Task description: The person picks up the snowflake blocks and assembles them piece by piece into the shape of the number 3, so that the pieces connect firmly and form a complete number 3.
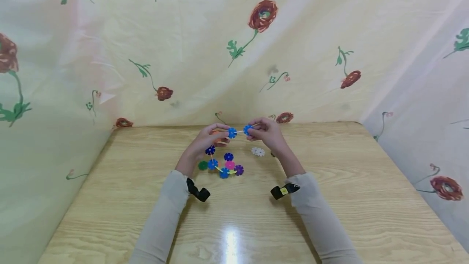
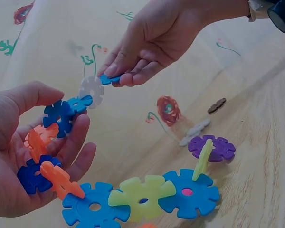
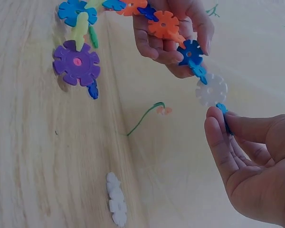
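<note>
A chain of notched plastic snowflake discs hangs from the left hand [image 1: 205, 139], its lower part curving down toward the table. The left thumb and fingers hold it at the blue discs [image 2: 58, 116] near its upper end, with orange discs [image 3: 163, 24] against the palm. Beyond them a white disc [image 3: 212, 90] stands edge-on to its neighbours. The right hand [image 1: 270, 134] pinches a blue disc [image 2: 108, 79] between thumb and fingertips, right at the white disc's rim. Yellow discs [image 2: 142, 195] and a purple disc [image 3: 76, 63] form the chain's other end.
White discs [image 1: 258, 151] lie on the wooden table [image 1: 329, 199] near the right hand, with a brown disc [image 2: 217, 105] beside them. Green [image 1: 202, 165], dark blue [image 1: 229, 157] and pink discs [image 1: 230, 165] lie around the chain. A flowered cloth [image 1: 205, 52] hangs behind the table.
</note>
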A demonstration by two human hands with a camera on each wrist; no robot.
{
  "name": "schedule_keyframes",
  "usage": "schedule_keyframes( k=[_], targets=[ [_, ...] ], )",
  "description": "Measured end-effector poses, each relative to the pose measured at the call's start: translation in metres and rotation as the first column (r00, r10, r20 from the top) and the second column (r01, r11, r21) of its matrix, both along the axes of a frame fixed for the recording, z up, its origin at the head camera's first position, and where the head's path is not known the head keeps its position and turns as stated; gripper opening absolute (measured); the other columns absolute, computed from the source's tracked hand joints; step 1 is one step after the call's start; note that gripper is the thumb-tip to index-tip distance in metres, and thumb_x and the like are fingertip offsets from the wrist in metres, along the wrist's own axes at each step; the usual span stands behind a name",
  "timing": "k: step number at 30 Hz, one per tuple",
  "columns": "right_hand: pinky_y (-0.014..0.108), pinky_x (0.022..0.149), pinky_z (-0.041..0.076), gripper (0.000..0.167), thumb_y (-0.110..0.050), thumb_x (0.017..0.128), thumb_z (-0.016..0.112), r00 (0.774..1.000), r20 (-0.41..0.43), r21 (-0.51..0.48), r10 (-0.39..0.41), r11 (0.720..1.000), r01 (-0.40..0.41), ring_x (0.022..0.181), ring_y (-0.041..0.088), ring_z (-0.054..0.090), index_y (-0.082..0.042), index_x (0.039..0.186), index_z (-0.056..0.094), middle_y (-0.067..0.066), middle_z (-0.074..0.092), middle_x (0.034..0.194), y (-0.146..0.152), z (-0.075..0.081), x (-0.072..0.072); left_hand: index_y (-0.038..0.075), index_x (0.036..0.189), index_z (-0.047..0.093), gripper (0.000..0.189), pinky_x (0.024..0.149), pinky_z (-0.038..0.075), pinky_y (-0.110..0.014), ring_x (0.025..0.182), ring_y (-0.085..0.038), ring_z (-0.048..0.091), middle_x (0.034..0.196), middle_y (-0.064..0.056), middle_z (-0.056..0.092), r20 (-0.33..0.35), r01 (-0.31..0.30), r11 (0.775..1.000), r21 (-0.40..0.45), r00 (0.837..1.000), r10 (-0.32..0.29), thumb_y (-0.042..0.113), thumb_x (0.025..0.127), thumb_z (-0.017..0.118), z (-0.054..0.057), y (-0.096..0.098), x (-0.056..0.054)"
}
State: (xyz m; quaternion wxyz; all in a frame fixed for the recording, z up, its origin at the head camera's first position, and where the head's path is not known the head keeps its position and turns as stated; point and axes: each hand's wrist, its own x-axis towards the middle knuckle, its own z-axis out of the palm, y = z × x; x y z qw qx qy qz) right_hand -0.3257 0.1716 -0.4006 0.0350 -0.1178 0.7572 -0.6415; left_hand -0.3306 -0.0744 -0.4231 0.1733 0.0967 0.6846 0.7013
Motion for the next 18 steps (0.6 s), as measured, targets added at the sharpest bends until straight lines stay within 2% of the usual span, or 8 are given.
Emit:
schedule_keyframes(
  k=[3, 8, 12, 15, 18],
  targets=[
    [0.033, 0.076, 0.065, 0.025, -0.002, 0.099, 0.064, 1.0, 0.005, -0.023, 0.011, 1.0, -0.01, 0.072, 0.011, 0.074, 0.009, 0.121, 0.062, 0.018, 0.073, 0.098, -0.0027, -0.0019, -0.0003, 0.01, 0.128, 0.063, 0.03, 0.108, 0.049, -0.057, 0.121, -0.049, 0.06, 0.121, -0.029, 0.066, -0.004, 0.0, 1.0, -0.002, 1.0, 0.0, 0.025, 0.102, 0.064, 0.0006, -0.0001, 0.0004],
    [0.034, 0.076, 0.065, 0.024, -0.001, 0.098, 0.064, 1.0, 0.013, -0.042, 0.013, 0.999, -0.012, 0.071, 0.012, 0.074, 0.01, 0.12, 0.061, 0.014, 0.073, 0.094, -0.0044, -0.004, 0.0007, 0.01, 0.129, 0.062, 0.03, 0.109, 0.048, -0.057, 0.121, -0.047, 0.06, 0.116, -0.023, 0.069, 0.006, 0.012, 1.0, -0.015, 1.0, -0.012, 0.023, 0.102, 0.063, 0.002, 0.0006, 0.0021],
    [0.039, 0.078, 0.065, 0.024, -0.003, 0.098, 0.067, 1.0, -0.019, -0.015, 0.018, 1.0, -0.019, 0.072, 0.011, 0.074, 0.008, 0.119, 0.064, 0.02, 0.073, 0.098, -0.0062, -0.0043, 0.0011, 0.008, 0.127, 0.063, 0.027, 0.109, 0.047, -0.058, 0.116, -0.047, 0.058, 0.105, -0.012, 0.07, 0.014, 0.023, 1.0, -0.02, 1.0, -0.023, 0.018, 0.101, 0.064, 0.0041, 0.0023, 0.0045],
    [0.044, 0.078, 0.064, 0.024, -0.005, 0.097, 0.069, 0.998, -0.052, 0.016, 0.026, 1.0, -0.026, 0.073, 0.011, 0.074, 0.007, 0.117, 0.066, 0.026, 0.073, 0.101, -0.0081, -0.0042, 0.001, 0.007, 0.123, 0.063, 0.025, 0.107, 0.047, -0.057, 0.106, -0.039, 0.061, 0.097, -0.001, 0.069, 0.009, 0.021, 1.0, -0.02, 1.0, -0.021, 0.016, 0.101, 0.065, 0.0046, 0.003, 0.0048],
    [0.046, 0.078, 0.064, 0.023, -0.006, 0.097, 0.069, 0.997, -0.067, 0.027, 0.026, 0.999, -0.024, 0.073, 0.011, 0.073, 0.006, 0.116, 0.067, 0.028, 0.072, 0.102, -0.0095, -0.0042, 0.0014, 0.005, 0.121, 0.064, 0.024, 0.106, 0.048, -0.056, 0.098, -0.029, 0.063, 0.096, 0.0, 0.069, 0.006, 0.018, 1.0, -0.013, 1.0, -0.018, 0.016, 0.1, 0.066, 0.0045, 0.0034, 0.005]
  ],
)
